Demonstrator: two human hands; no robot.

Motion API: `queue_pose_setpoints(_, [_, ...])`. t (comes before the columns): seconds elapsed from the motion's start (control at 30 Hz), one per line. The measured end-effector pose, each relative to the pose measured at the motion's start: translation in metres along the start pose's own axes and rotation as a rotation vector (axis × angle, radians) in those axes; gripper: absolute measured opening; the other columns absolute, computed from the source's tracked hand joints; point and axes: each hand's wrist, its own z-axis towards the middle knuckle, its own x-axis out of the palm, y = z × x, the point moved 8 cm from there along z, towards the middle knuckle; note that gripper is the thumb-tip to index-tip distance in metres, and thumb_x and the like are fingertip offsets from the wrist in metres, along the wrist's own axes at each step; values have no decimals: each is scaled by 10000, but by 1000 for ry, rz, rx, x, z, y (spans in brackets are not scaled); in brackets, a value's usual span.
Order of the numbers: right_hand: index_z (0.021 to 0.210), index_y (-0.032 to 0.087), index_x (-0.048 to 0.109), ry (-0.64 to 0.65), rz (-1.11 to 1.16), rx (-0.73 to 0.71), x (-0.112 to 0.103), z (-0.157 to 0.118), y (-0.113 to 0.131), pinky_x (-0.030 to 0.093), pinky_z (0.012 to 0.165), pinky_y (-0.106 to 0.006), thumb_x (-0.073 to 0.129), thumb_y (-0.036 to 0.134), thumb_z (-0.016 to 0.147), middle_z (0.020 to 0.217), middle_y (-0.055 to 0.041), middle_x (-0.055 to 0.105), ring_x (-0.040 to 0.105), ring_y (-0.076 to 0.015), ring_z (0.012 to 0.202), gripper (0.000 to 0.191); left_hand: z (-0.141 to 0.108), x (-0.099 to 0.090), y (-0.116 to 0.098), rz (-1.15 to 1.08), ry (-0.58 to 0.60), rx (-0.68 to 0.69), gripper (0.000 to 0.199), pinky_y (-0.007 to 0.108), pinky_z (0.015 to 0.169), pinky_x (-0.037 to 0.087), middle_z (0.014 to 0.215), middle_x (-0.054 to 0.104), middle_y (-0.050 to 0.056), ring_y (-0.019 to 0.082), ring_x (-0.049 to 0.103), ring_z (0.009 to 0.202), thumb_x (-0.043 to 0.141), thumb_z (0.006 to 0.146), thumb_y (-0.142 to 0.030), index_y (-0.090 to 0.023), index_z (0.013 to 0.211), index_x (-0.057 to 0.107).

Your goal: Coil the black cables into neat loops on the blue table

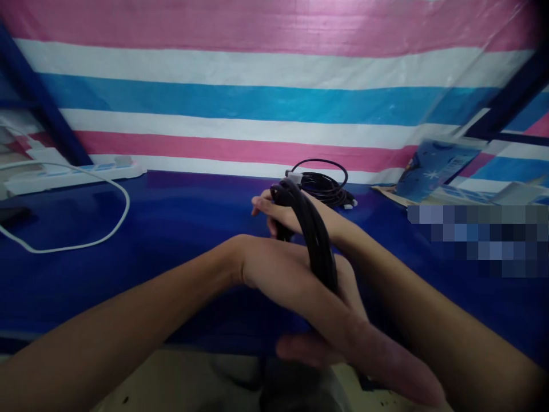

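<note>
A bundle of black cable (316, 237), coiled into a loop, runs between my two hands above the blue tabletop. My left hand (309, 292), close to the camera and a little blurred, grips the near part of the bundle between thumb and fingers. Beyond it my right hand (278, 212) holds the far end of the loop, its fingers pointing left. My left hand and the bundle hide part of it. Just behind the right hand lies another coiled black cable (326, 186), with pale connectors at its ends.
A white power strip (77, 177) lies at the back left, with a white cord (124, 212) curving over the blue table (193, 200). A dark object (15, 215) sits at the left edge. A blue printed packet (437, 169) stands back right, before a striped sheet (257, 103).
</note>
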Motion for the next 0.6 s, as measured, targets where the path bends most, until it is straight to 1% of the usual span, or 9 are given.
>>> queue_pose_setpoints(0.07, [729, 161, 620, -82, 46, -60, -8, 3, 0, 449, 556, -249, 570, 321, 873, 552, 3, 592, 568, -118, 550, 220, 0, 10, 2, -46, 171, -28, 409, 166, 337, 270, 359, 349, -37, 47, 337, 325, 507, 816, -212, -181, 415, 428])
queue_pose_setpoints(0.1, [722, 159, 611, -175, 108, -73, -20, 3, -3, 457, 573, -250, 557, 314, 881, 573, -2, 599, 575, -115, 563, 229, 1, 4, -1, -100, 158, -10, 416, 166, 341, 240, 367, 318, -41, 40, 305, 326, 462, 841, -200, -178, 431, 399])
queue_pose_setpoints(0.13, [714, 160, 598, -269, 188, -79, -33, 2, -6, 455, 561, -247, 549, 312, 886, 576, -1, 594, 569, -109, 549, 234, 4, -11, -5, -167, 33, 34, 433, 171, 341, 208, 364, 273, -49, 33, 257, 315, 436, 861, -202, -176, 436, 357])
queue_pose_setpoints(0.2, [715, 167, 581, -412, 342, -86, -57, -2, -12, 426, 488, -243, 548, 315, 884, 505, 28, 522, 528, -100, 464, 227, -1, -56, -15, -307, -386, 182, 486, 194, 334, 151, 344, 154, -67, 23, 149, 285, 414, 890, -229, -182, 434, 255])
queue_pose_setpoints(0.27, [740, 171, 585, -465, 429, -86, -70, -7, -12, 395, 437, -242, 561, 300, 873, 416, 70, 397, 457, -93, 379, 187, -16, -91, -18, -379, -738, 315, 486, 212, 329, 114, 360, 75, -74, 24, 88, 277, 385, 901, -210, -196, 451, 204])
queue_pose_setpoints(0.33, [766, 172, 600, -422, 458, -62, -69, -9, -7, 413, 455, -245, 559, 275, 871, 377, 90, 318, 419, -90, 352, 152, -31, -113, -18, -350, -978, 404, 455, 220, 333, 106, 386, 67, -72, 25, 99, 289, 427, 860, -162, -206, 481, 180])
queue_pose_setpoints(0.43, [746, 186, 615, -279, 504, -66, -51, -11, 4, 473, 545, -256, 542, 313, 879, 363, 92, 310, 398, -79, 355, 198, -49, -135, -13, -182, -1223, 405, 421, 236, 359, 134, 420, 99, -76, 19, 114, 326, 490, 819, -153, -213, 541, 179])
queue_pose_setpoints(0.53, [689, 188, 628, -5, 523, -105, -19, -10, 15, 506, 637, -277, 609, 382, 829, 359, 95, 334, 385, -69, 353, 239, -61, -150, -3, -66, -1384, 358, 374, 252, 371, 151, 426, 128, -85, 25, 144, 333, 519, 813, -181, -219, 571, 235])
queue_pose_setpoints(0.6, [645, 184, 612, 185, 530, -103, 0, -12, 17, 507, 655, -285, 638, 414, 806, 357, 95, 337, 382, -67, 348, 282, -64, -157, 6, -67, -1432, 325, 344, 256, 361, 161, 410, 153, -90, 32, 168, 321, 532, 796, -183, -220, 560, 285])
